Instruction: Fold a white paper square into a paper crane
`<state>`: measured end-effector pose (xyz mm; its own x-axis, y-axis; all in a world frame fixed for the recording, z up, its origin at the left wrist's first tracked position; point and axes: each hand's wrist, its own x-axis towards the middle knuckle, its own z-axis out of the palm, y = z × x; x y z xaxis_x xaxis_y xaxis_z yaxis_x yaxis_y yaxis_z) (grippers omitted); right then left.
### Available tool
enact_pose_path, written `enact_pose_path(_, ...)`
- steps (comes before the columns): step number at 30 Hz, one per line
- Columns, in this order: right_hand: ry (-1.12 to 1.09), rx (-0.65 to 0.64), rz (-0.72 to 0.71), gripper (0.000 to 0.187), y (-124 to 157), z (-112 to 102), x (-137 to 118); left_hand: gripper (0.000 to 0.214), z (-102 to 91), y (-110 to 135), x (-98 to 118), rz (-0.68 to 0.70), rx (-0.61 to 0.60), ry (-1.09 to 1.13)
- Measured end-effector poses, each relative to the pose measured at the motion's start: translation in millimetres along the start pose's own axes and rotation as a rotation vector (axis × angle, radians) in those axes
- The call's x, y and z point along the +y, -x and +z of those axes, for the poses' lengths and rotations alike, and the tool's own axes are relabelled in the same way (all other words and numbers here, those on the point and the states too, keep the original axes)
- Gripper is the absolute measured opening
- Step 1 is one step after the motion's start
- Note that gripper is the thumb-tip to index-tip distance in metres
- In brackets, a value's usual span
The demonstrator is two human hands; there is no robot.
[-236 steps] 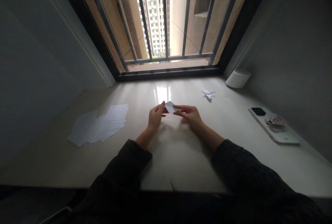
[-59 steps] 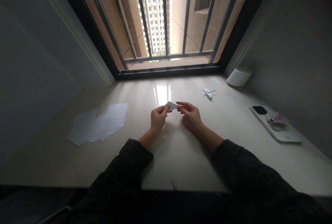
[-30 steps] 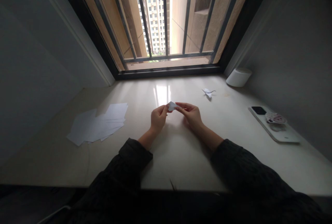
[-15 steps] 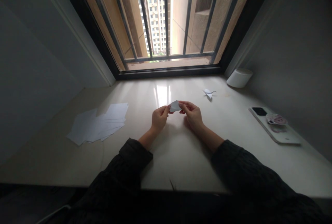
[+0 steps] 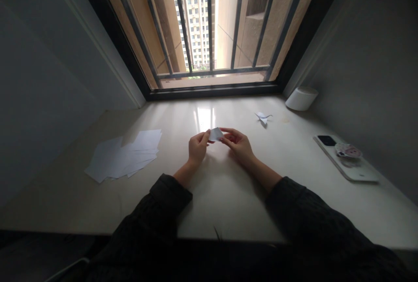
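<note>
A small folded piece of white paper (image 5: 216,134) is held just above the pale sill, in the middle of the view. My left hand (image 5: 197,147) pinches its left edge between thumb and fingers. On the right edge, my right hand (image 5: 240,144) grips it with thumb below and index finger along the top. Some of the fingers behind the paper are hidden. Farther back to the right, a folded paper crane (image 5: 262,118) rests on the sill.
Several loose white sheets (image 5: 122,156) lie overlapping at the left. A phone (image 5: 346,157) with a pink round grip lies at the right, below a white cylinder (image 5: 301,99) by the wall. A barred window (image 5: 212,93) closes the back of the sill (image 5: 222,203).
Both hands have shifted slightly left with the folded paper. The paper has turned and shows a squarer face, and the right hand's fingers have moved along its edge.
</note>
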<state>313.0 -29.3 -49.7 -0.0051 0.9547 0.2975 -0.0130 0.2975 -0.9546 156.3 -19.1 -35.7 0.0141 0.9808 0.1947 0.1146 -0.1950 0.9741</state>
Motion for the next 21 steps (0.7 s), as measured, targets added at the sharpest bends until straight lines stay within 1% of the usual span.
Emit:
enact_pose_path(3, 0.075, -0.031, -0.026, 0.047, 0.5, 0.0, -1.4, 0.044, -0.9, -0.8, 0.0, 0.002, 0.023, -0.010)
enact_pose_path(5, 0.133, -0.018, -0.063, 0.048, 1.5, -0.2, -4.2, 0.044, -1.6, -0.9, -0.3, 0.003, 0.030, -0.028)
enact_pose_path(7, 0.218, 0.022, -0.139, 0.046, 2.7, -1.5, -8.0, 0.043, -2.6, -1.2, -0.5, 0.004, 0.037, -0.055)
enact_pose_path(9, 0.348, 0.060, -0.253, 0.043, 3.5, -3.9, -11.2, 0.043, -3.7, -1.7, -0.3, -0.004, 0.041, -0.069)
enact_pose_path(10, 0.429, 0.053, -0.315, 0.040, 3.6, -5.4, -12.3, 0.043, -4.2, -2.2, -0.1, -0.013, 0.043, -0.066)
enact_pose_path(12, 0.558, 0.047, -0.408, 0.027, 3.3, -8.3, -12.9, 0.044, -4.7, -3.1, 0.6, -0.043, 0.041, -0.041)
enact_pose_path(14, 0.619, 0.063, -0.443, 0.015, 2.8, -10.0, -12.3, 0.046, -4.7, -3.8, 1.3, -0.072, 0.021, -0.010)
enact_pose_path(17, 0.588, 0.106, -0.421, 0.011, 2.5, -9.3, -11.2, 0.048, -4.0, -4.0, 2.2, -0.083, -0.038, 0.036)
enact_pose_path(19, 0.493, 0.143, -0.356, 0.011, 2.5, -7.5, -10.6, 0.048, -3.3, -3.7, 2.4, -0.064, -0.090, 0.081)
enact_pose_path(21, 0.363, 0.169, -0.263, 0.014, 2.2, -5.7, -9.2, 0.055, -2.5, -3.1, 2.1, -0.044, -0.143, 0.125)
